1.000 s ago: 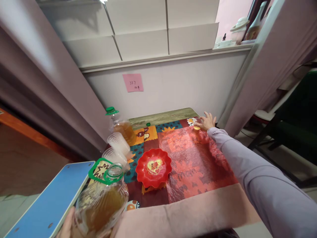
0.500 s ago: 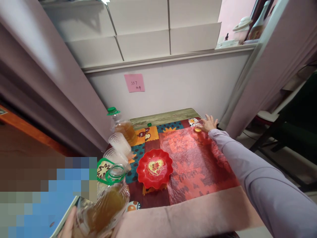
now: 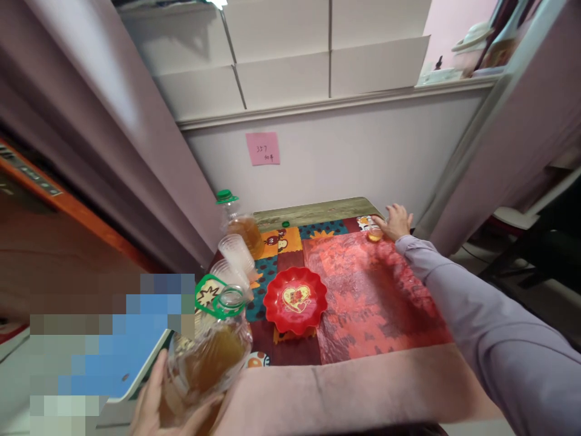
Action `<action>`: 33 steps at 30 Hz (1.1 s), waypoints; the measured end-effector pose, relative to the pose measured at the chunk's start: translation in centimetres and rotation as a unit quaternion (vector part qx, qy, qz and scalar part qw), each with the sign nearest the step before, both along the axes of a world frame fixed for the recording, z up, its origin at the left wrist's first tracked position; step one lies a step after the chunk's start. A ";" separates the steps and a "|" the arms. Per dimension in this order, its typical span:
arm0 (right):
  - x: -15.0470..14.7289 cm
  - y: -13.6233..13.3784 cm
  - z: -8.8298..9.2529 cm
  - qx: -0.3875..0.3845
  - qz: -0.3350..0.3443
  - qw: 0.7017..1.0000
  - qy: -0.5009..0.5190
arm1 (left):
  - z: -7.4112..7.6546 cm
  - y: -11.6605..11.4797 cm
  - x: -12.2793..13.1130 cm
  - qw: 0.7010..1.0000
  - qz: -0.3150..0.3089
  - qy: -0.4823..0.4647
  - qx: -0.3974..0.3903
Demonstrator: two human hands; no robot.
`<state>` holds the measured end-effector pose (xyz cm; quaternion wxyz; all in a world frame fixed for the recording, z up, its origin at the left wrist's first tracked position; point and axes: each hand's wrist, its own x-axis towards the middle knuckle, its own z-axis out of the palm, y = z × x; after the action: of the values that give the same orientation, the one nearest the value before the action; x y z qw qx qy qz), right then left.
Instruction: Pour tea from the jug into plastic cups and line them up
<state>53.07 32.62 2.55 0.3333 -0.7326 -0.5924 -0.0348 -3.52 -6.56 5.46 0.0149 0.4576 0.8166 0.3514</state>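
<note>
My left hand is wrapped round the lower part of a clear plastic jug. The jug is uncapped, has a green handle ring at its neck, and leans with amber liquid inside. At the end of an outstretched arm, my right hand has its fingers spread at the table's far right. Close to its fingertips stands a small clear cup with a little yellowish liquid; whether they touch I cannot tell. Between the hands, a red scalloped dish sits on the patterned tablecloth.
A second jug with a green cap stands at the back left. Stacked clear plastic cups lie tilted in front of it. A loose green cap is near the back edge. Red plastic film covers the table's right part.
The view has shifted, so the table things appear further right. My right hand has drawn slightly back from the small cup, which now shows more. My left hand still grips the jug.
</note>
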 end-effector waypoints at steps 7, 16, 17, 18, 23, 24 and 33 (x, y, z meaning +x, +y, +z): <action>-9.3 -3.4 5.5 0.119 0.235 0.962 0.078 | 0.3 -0.3 0.9 0.994 -0.070 0.029 0.073; -30.7 -14.1 7.0 0.028 0.532 0.838 0.117 | -0.5 -1.0 0.6 0.987 -0.091 0.068 0.112; -32.3 -14.7 7.1 0.020 0.545 0.832 0.104 | -0.5 -1.1 0.6 0.987 -0.093 0.066 0.117; -33.7 -15.1 7.3 0.011 0.553 0.828 0.087 | -0.5 -1.2 0.5 0.986 -0.095 0.063 0.120; -37.6 -15.8 9.4 -0.046 0.566 0.821 -0.057 | -0.5 -1.5 0.4 0.985 -0.093 0.051 0.134; -37.9 -15.9 9.7 -0.060 0.561 0.821 -0.086 | -0.5 -1.5 0.4 0.984 -0.094 0.052 0.139; -38.5 -15.9 10.2 -0.084 0.538 0.830 -0.121 | -0.8 -1.2 0.5 0.976 -0.115 0.080 0.166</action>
<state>14.53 16.69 12.79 0.1618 -0.3127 -0.9292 0.1119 -3.04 -7.81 4.66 -0.0861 0.5708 0.6878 0.4401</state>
